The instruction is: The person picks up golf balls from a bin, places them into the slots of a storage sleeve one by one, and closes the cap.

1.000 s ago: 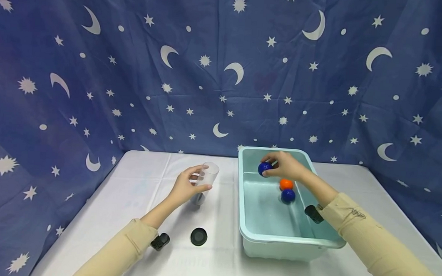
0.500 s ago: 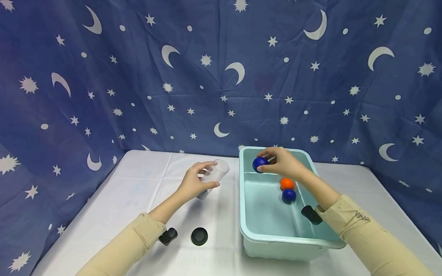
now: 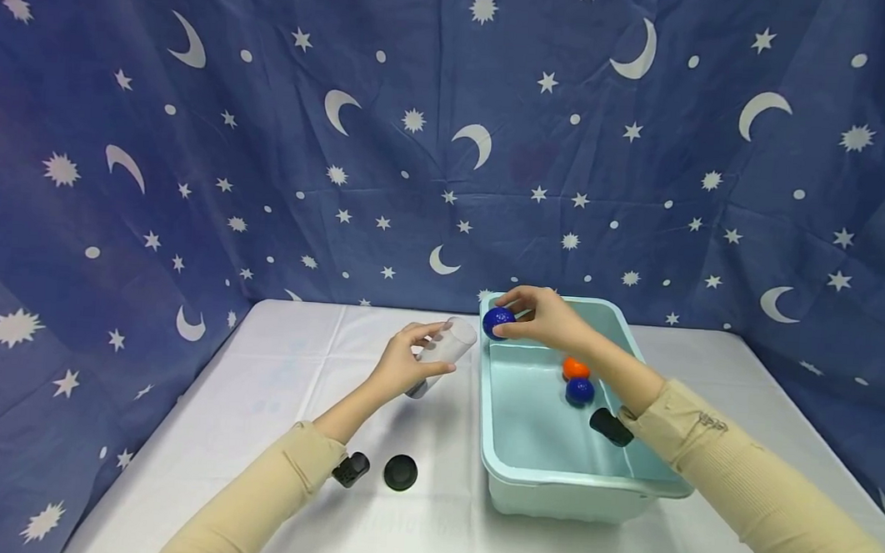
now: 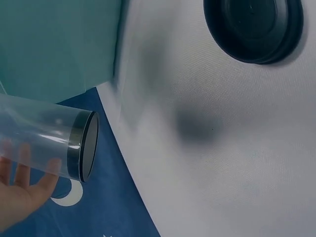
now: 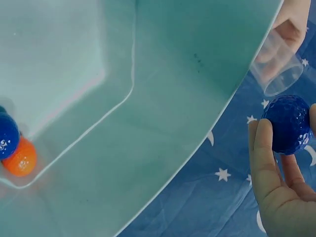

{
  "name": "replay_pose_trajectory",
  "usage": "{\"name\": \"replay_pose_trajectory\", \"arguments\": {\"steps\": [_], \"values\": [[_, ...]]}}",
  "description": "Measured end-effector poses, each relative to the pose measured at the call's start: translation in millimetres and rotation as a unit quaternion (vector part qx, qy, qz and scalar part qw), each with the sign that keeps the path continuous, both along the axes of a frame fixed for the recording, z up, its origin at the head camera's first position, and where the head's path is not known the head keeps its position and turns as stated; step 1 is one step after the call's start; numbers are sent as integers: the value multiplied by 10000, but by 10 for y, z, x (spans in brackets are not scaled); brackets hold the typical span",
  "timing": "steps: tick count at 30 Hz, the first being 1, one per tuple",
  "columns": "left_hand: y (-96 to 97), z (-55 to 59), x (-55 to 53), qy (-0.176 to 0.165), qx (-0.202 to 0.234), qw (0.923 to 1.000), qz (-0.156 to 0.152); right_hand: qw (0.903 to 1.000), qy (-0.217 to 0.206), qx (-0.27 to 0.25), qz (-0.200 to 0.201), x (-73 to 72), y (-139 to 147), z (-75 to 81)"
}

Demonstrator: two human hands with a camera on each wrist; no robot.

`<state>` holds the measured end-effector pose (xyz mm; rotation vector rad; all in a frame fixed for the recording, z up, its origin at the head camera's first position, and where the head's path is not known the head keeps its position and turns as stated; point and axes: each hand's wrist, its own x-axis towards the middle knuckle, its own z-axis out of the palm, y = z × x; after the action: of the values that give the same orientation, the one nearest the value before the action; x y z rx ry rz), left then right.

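My left hand grips a clear plastic tube, tilted with its open mouth up and to the right. A black cap closes the tube's lower end in the left wrist view. Between thumb and fingertips my right hand pinches a dimpled blue golf ball over the far left corner of the pale green basin. In the right wrist view the ball appears close to the tube's mouth. An orange ball and another blue ball lie together in the basin.
A round black lid lies on the white-covered table, left of the basin. Behind the table hangs a blue curtain with stars and moons. Black wrist cameras sit below both sleeves.
My right hand has carried the blue golf ball leftward and slightly up, toward the tube. My left hand has raised the tube to the right and tilted it further toward the basin.
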<state>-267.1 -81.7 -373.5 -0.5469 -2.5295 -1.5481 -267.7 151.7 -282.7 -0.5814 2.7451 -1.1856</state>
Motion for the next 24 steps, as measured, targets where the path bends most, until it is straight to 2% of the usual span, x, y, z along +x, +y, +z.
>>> {"name": "replay_pose_trajectory", "arguments": {"steps": [10,15,18,24], "values": [[64,38,11,-194,24,9995,-236,9999,107,-42,116,-2,-150,-17],[84,36,6,-286,-81,9991,-287,9993,172,-119,326,-20,-173,-21],[85,29,-4,-215,-105,9992,-327,9985,227,-183,454,-31,-178,-22],[84,30,-1,-81,-103,9991,-415,9987,190,-200,427,-30,-191,-32]]}}
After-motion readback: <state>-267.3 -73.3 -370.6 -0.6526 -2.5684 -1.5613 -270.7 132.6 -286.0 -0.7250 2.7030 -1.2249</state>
